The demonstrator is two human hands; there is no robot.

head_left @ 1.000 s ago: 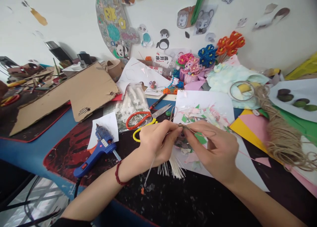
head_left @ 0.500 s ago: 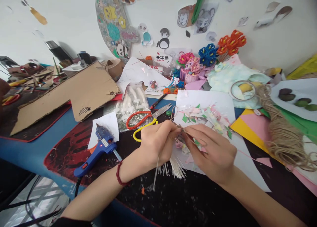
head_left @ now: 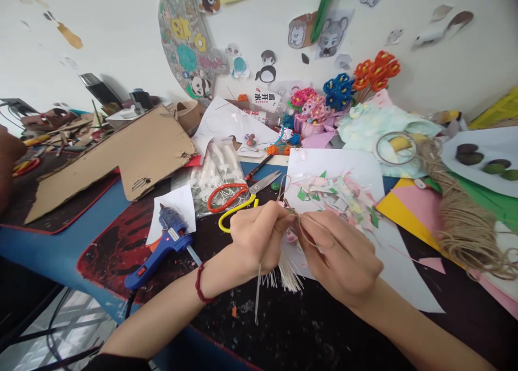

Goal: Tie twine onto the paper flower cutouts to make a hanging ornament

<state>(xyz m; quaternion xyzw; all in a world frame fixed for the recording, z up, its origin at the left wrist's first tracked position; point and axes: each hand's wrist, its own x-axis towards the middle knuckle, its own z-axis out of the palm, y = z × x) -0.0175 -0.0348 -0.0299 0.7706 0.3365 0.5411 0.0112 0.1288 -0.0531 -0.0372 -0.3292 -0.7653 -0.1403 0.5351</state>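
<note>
My left hand (head_left: 259, 236) and my right hand (head_left: 343, 252) are closed and meet fingertip to fingertip over the black mat. Brown twine (head_left: 324, 244) is pinched between them; one loop stands up past the fingertips and a strand curves across my right fingers. White fringe strands (head_left: 289, 276) hang below and between my hands, their upper end hidden. A thin, pale rod with a pointed end (head_left: 257, 301) sticks down from under my left hand. Scissors (head_left: 232, 201) with red and yellow handles lie just beyond my left hand.
A blue glue gun (head_left: 162, 252) lies at left on white paper. Paper scraps (head_left: 335, 195) cover a white sheet (head_left: 413, 284). A twine hank (head_left: 465, 225) is at right, cut cardboard (head_left: 113, 155) at left. Another person's arm (head_left: 8, 168) shows at the left edge.
The twine strand over my right fingers now bows out in a wider, clearer loop. Both hands stay in nearly the same place, and the thin rod hangs slightly more upright.
</note>
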